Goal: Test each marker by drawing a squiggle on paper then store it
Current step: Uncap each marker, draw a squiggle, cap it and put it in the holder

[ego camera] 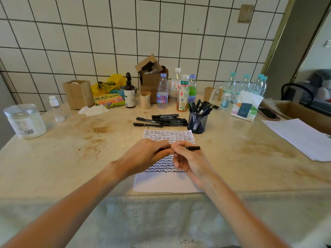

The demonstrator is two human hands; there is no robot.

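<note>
White paper [166,183] lies nearest, rows of squiggles on it. Over it both hands grip one black marker [192,148] held level: left hand [146,154] fingers curled on one end, right hand [189,158] pinching the barrel. Likely capping or uncapping; pull or push straight along the barrel. Beyond: loose markers [161,120], then mesh pen cup [197,122] for storing.
</note>
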